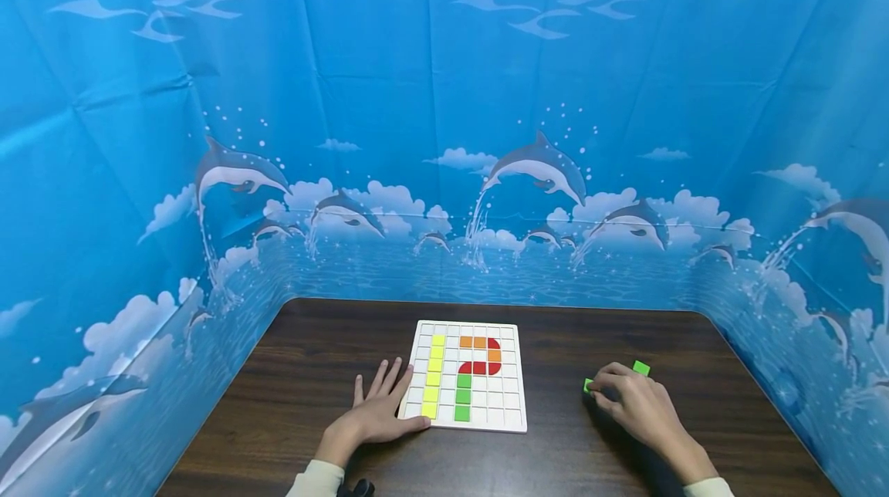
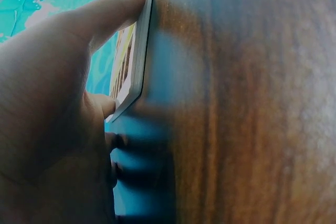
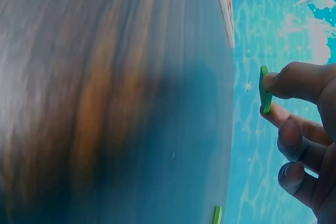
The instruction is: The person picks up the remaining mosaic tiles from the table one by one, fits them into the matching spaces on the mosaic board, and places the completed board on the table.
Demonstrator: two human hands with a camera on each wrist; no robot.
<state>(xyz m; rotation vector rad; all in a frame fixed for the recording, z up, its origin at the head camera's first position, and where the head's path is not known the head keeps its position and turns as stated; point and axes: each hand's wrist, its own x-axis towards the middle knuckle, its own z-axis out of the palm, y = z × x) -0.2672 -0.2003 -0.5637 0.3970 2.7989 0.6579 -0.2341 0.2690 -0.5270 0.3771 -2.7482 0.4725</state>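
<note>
A white square grid board (image 1: 507, 397) lies on the table with several coloured tiles in its cells. A yellow column (image 1: 434, 377) stands left of a hooked shape of orange, red and green tiles (image 1: 462, 397). My left hand (image 1: 378, 414) rests at the board's lower left, fingers spread and straight, its thumb on the front edge. Off to the right, my right hand (image 1: 637, 403) pinches a green square tile (image 3: 264, 90) between thumb and index finger, just above the table. A second green tile (image 1: 641, 367) lies on the table beyond that hand.
The dark wooden table (image 1: 305, 358) has rounded far corners. A blue curtain printed with dolphins (image 1: 430, 134) hangs around its back and sides. A small black object (image 1: 363, 488) shows near the left sleeve at the lower edge.
</note>
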